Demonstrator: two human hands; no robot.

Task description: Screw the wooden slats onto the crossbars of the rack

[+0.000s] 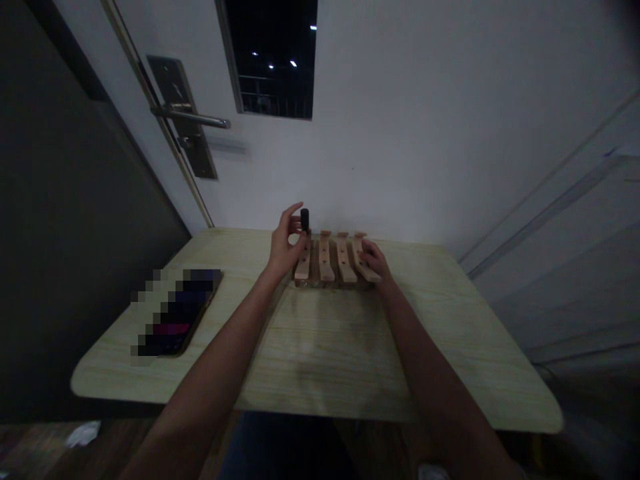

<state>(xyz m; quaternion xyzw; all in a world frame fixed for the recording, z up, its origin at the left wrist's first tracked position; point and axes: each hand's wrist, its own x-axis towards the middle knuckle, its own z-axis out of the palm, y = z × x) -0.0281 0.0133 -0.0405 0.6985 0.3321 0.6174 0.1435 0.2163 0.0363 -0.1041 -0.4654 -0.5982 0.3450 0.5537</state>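
Observation:
A small wooden rack of several pale slats (334,259) lies at the far middle of the light wood table (320,347). My left hand (286,245) is at the rack's left end, fingers pinched round a short black handle (305,219) that stands upright over the leftmost slat. My right hand (376,261) rests on the rack's right end, fingers curled over the rightmost slat and pressing on it.
A dark phone (180,311) lies flat on the table's left side. Behind the table stands a white wall with a dark window (274,57). A door with a metal lever handle (193,119) is at the far left.

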